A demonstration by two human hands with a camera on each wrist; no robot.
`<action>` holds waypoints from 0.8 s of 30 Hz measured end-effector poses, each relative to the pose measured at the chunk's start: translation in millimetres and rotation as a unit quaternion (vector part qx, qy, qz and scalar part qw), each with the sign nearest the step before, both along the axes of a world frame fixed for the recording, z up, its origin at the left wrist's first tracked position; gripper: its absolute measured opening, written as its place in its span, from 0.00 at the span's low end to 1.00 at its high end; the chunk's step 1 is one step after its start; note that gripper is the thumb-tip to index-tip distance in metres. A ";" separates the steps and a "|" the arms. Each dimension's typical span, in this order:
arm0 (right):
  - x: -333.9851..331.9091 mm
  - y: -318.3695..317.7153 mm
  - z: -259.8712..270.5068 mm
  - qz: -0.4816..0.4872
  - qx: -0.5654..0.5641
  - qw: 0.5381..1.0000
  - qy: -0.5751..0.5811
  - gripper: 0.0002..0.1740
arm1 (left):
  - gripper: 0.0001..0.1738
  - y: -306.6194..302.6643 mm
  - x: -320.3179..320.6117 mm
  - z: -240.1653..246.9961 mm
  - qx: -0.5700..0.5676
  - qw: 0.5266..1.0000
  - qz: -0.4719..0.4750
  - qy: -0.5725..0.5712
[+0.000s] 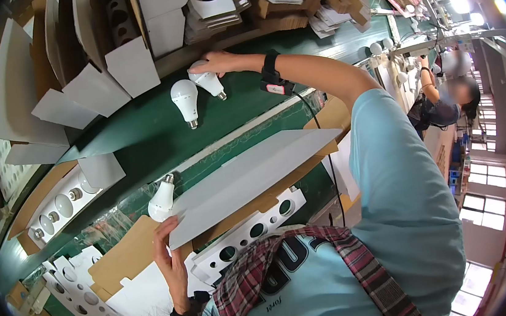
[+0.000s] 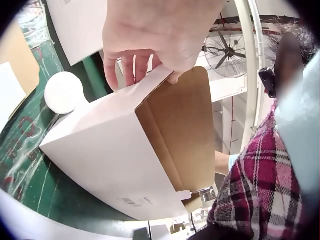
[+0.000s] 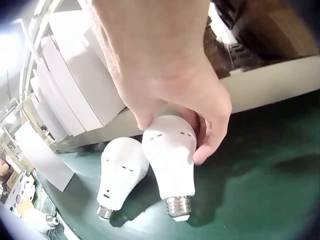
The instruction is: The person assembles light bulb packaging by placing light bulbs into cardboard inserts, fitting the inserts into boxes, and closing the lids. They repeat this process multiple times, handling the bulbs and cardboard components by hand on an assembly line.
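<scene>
My right hand (image 1: 216, 64) reaches across the green surface and grips a white light bulb (image 3: 172, 155) by its round end, thumb on one side and fingers on the other. A second bulb (image 3: 120, 172) lies right beside it, metal base pointing the same way. My left hand (image 1: 169, 253) pinches the edge of a white cardboard box (image 1: 248, 171), whose brown inside (image 2: 180, 125) shows in the left wrist view. Close to the left fingertips lies a third bulb (image 1: 161, 201), near the box's corner.
Tall white cartons (image 1: 94, 88) and stacked cardboard inserts (image 1: 209, 2) line the far side of the green surface (image 1: 132, 127). At left, an open box (image 1: 64, 205) holds several bulbs. Punched white inserts (image 1: 89, 305) lie in front. Another person (image 1: 438, 104) works at the right.
</scene>
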State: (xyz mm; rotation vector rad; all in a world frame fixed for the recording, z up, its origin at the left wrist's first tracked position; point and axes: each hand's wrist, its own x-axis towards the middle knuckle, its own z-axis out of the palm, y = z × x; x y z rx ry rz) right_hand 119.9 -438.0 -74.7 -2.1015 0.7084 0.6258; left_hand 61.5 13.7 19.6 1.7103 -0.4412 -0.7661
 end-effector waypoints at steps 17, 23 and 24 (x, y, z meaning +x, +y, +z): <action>-205.8 96.3 252.6 0.012 0.399 0.894 -0.202 0.40 | 0.13 -6.4 -14.8 -19.2 -0.023 0.996 0.047 -0.073; -242.1 171.5 182.1 -0.127 0.341 0.929 -0.068 0.32 | 0.12 -7.0 -9.5 -28.3 -0.052 0.996 0.032 -0.066; -237.9 180.1 171.5 -0.123 0.311 0.939 -0.078 0.31 | 0.12 -6.5 -9.7 -28.7 -0.051 0.996 0.029 -0.069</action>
